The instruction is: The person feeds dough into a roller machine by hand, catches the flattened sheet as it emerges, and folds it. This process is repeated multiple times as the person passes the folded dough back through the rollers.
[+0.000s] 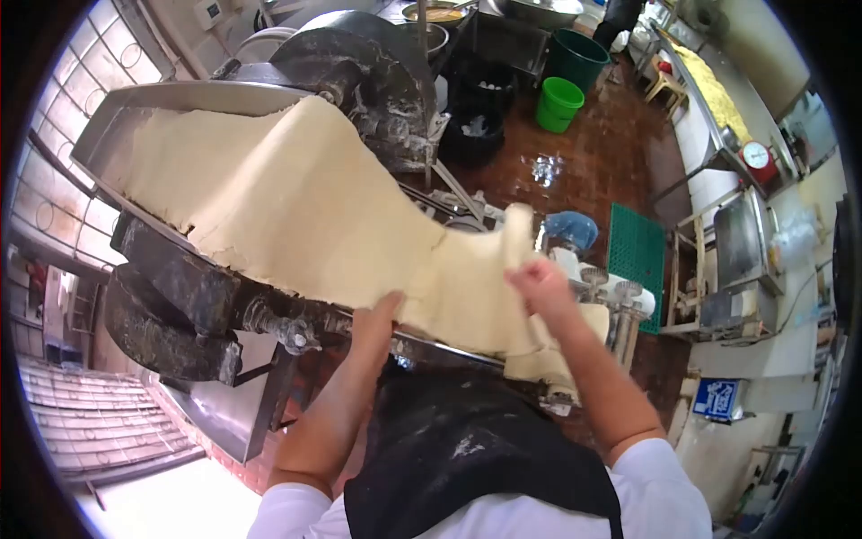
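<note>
A wide sheet of pale dough [296,193] stretches from the steel dough-rolling machine [180,99] toward me. My left hand [375,322] is under the sheet's near edge, holding it up from below. My right hand [537,286] grips the right end of the sheet, where the dough folds and hangs down past my wrist. Both arms are raised in front of my black apron [467,449].
The machine's dark roller ends and frame [171,305] sit low on the left. Two green buckets [566,81] stand on the red tiled floor behind. A green crate [636,251], a steel table with a red scale [756,157] and yellow dough lie at the right.
</note>
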`<state>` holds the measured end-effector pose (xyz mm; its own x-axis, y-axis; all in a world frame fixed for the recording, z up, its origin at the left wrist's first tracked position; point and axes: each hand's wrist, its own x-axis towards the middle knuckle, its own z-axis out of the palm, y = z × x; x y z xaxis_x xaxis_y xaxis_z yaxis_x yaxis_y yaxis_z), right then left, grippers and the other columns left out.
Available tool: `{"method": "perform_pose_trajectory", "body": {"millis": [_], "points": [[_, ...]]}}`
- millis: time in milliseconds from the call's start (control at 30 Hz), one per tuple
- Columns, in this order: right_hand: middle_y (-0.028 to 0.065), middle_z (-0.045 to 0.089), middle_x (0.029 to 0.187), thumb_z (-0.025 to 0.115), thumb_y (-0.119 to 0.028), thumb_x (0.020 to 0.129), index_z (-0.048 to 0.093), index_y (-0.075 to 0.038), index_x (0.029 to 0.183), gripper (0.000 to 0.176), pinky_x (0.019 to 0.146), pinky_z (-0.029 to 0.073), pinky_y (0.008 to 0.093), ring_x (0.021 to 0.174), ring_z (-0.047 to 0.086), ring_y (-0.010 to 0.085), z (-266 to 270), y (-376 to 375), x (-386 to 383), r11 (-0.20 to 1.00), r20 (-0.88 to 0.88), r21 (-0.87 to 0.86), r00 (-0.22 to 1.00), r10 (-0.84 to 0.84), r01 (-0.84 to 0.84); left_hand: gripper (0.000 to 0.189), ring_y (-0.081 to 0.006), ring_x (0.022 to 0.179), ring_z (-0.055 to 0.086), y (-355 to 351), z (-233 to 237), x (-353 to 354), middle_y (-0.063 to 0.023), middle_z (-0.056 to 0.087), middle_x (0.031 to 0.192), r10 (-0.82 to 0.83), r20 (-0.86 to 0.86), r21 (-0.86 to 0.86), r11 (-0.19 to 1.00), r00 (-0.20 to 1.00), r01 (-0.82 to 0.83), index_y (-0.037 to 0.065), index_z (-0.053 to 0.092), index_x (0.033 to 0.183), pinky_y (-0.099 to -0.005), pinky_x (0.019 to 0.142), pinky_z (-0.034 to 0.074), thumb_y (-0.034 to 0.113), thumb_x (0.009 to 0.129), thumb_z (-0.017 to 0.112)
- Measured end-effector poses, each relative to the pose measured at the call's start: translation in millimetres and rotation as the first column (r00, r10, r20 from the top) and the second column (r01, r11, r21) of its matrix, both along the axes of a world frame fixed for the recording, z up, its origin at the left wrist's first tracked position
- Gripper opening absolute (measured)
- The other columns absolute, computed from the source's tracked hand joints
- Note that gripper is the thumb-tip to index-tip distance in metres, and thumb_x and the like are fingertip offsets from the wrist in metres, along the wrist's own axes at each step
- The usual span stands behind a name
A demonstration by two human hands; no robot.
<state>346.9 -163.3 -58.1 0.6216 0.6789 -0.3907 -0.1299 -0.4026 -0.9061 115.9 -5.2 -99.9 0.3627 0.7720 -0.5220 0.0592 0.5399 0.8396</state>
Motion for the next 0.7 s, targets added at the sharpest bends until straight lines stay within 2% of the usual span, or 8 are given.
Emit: {"method": "perform_pose_trajectory", "body": {"millis": [167,233,267,367,433,500,600,700], "points": [[0.0064,0.062,0.074,0.071,-0.042,0.079,0.066,-0.004,0.088,0.039,0.057,0.049,0.0308,0.066,0.059,0.0154,-115.0,-21.5,-30.3,0.924,-0.115,-0.29,0.967,0.226,-0.25,0.034,-0.0212,0.089,0.063,35.7,-54.7,-40.8,-0.0101,0.063,0.104,0.039,-0.071,0.052,0.998,0.997,-0.035,0.0,0.058,0.11,-0.0349,0.068,0.053,0.023,0.086,0.063],[0.0109,0.065,0.076,0.07,-0.04,0.077,0.067,-0.006,0.084,0.034,0.068,0.051,0.0365,0.076,0.064,0.025,-145.3,-43.9,-21.2,0.913,0.334,-0.392,0.907,0.255,-0.112,0.034,-0.0199,0.096,0.061,58.2,-66.5,-58.4,-0.0069,0.061,0.108,-0.006,-0.037,0.037,0.999,0.999,0.007,0.004,0.058,0.113,-0.0342,0.074,0.051,0.027,0.089,0.06],[0.0144,0.066,0.088,0.069,-0.036,0.075,0.066,-0.008,0.091,0.033,0.079,0.049,0.0406,0.087,0.063,0.0324,-154.1,-54.9,-11.5,0.906,0.383,-0.419,0.894,0.232,-0.055,0.034,-0.0199,0.096,0.061,64.3,-67.3,-64.2,-0.0069,0.061,0.108,-0.01,-0.037,0.029,1.0,0.999,0.011,0.004,0.058,0.113,-0.0342,0.074,0.051,0.027,0.089,0.06],[0.0144,0.064,0.1,0.068,-0.034,0.074,0.063,-0.009,0.098,0.035,0.083,0.048,0.0404,0.096,0.061,0.0316,-164.1,-76.5,12.9,0.835,0.534,-0.52,0.832,0.154,0.179,0.035,-0.0187,0.101,0.059,78.1,-68.1,-72.8,-0.0049,0.061,0.11,0.03,-0.008,0.001,1.0,1.0,-0.03,0.006,0.057,0.116,-0.0334,0.08,0.05,0.029,0.09,0.059],[0.0167,0.061,0.109,0.068,-0.033,0.072,0.059,-0.009,0.108,0.044,0.087,0.047,0.0412,0.104,0.059,0.0325,-162.2,-85.6,25.2,0.789,0.518,-0.576,0.842,0.151,0.213,0.037,-0.0173,0.103,0.059,76.8,-73.6,-75.1,-0.0046,0.06,0.112,0.003,0.046,0.029,1.0,0.999,-0.004,0.006,0.055,0.119,-0.0317,0.083,0.049,0.029,0.09,0.06],[0.0198,0.06,0.111,0.07,-0.036,0.071,0.056,-0.006,0.115,0.055,0.09,0.046,0.0419,0.105,0.058,0.0352,-174.4,-91.6,37.0,0.73,0.425,-0.58,0.899,-0.107,0.361,0.04,-0.0169,0.103,0.059,71.0,-75.4,-69.4,-0.0045,0.06,0.114,0.009,0.077,0.021,1.0,0.997,-0.011,0.007,0.053,0.122,-0.0316,0.083,0.049,0.029,0.09,0.061],[0.0228,0.059,0.115,0.072,-0.039,0.069,0.051,0.0,0.122,0.069,0.093,0.044,0.0424,0.108,0.057,0.0364,-187.5,-97.2,46.9,0.683,0.428,-0.512,0.844,-0.322,0.52,0.04,-0.0168,0.103,0.059,64.2,-77.9,-65.0,-0.0041,0.06,0.115,-0.008,0.028,-0.021,1.0,1.0,0.008,0.008,0.053,0.123,-0.0313,0.083,0.049,0.029,0.09,0.061],[0.0237,0.056,0.122,0.075,-0.039,0.067,0.05,0.002,0.125,0.075,0.094,0.044,0.0417,0.112,0.055,0.0361,-184.0,-91.9,60.0,0.725,0.581,-0.462,0.792,-0.188,0.51,0.04,-0.0168,0.103,0.059,58.1,-73.3,-63.3,-0.0043,0.06,0.115,-0.017,0.057,0.029,0.999,0.998,0.016,0.009,0.052,0.124,-0.0319,0.083,0.05,0.029,0.09,0.061]]}}
